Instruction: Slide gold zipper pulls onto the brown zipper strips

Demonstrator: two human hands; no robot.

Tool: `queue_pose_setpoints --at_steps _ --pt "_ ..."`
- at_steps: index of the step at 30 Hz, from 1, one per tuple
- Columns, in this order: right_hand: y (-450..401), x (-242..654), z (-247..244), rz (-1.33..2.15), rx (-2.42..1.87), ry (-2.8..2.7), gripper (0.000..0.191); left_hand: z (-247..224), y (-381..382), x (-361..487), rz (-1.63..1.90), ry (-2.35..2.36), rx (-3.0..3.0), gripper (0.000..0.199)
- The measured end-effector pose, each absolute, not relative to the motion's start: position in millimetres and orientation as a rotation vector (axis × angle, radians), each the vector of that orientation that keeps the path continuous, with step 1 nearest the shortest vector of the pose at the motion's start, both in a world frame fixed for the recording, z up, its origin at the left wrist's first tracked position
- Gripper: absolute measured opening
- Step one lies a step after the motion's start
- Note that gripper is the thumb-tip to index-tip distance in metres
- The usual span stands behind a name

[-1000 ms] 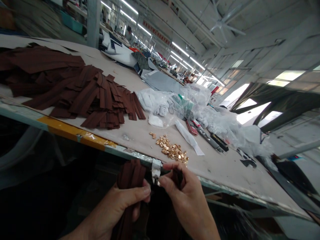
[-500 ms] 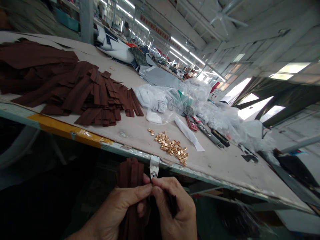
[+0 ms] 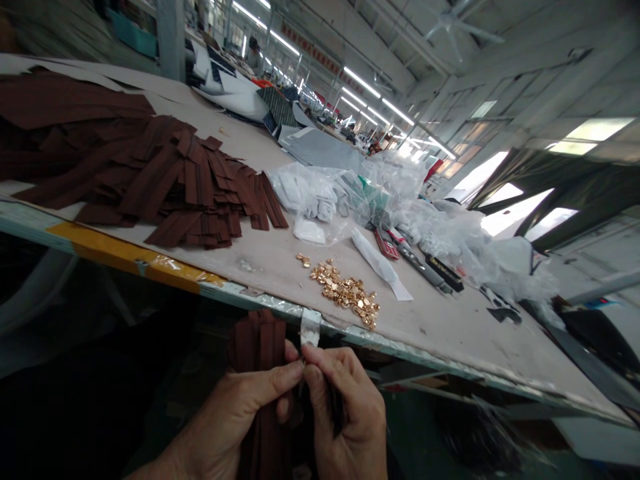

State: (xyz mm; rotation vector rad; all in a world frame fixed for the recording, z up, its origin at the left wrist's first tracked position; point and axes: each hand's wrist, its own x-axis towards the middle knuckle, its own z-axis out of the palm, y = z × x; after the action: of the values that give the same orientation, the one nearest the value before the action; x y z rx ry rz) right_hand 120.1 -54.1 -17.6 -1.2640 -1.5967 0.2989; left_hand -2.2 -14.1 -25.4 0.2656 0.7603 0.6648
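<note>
My left hand [image 3: 225, 413] is closed on a bundle of brown zipper strips [image 3: 260, 347], which hangs below the table's front edge. Its thumb and fingertips meet those of my right hand [image 3: 347, 407], which is pinched shut. Dark zipper tape shows inside the right palm; the end between the fingertips is mostly hidden. Directly beyond the fingertips, a whitish fixture [image 3: 311, 325] juts from the table edge. A heap of small gold zipper sliders [image 3: 345, 290] lies on the tabletop just past it.
A large pile of brown zipper strips [image 3: 165, 173] covers the table's left side. Clear plastic bags [image 3: 320, 193] with white contents stand behind the sliders. A white paper strip [image 3: 383, 263], a box cutter [image 3: 425, 267] and a black box [image 3: 444, 272] lie to the right.
Both hands stay together at the fixture, with the fingertips slightly higher and covering its lower tip. The view has shifted a little.
</note>
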Motion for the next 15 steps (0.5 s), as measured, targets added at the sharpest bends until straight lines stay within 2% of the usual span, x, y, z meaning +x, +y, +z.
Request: queue_pose_setpoints --at_steps 7,10,15 --pt "-48 119 -16 0.227 -1.514 -1.472 0.023 -24 -16 -3 0.662 0.808 0.411 0.035" --pt "-47 124 -9 0.353 -1.54 -1.348 0.021 -22 -17 -4 0.686 0.81 0.459 0.022" --pt "-54 129 -2 0.687 -1.473 -1.235 0.019 -23 -18 -8 0.681 0.783 0.624 0.023"
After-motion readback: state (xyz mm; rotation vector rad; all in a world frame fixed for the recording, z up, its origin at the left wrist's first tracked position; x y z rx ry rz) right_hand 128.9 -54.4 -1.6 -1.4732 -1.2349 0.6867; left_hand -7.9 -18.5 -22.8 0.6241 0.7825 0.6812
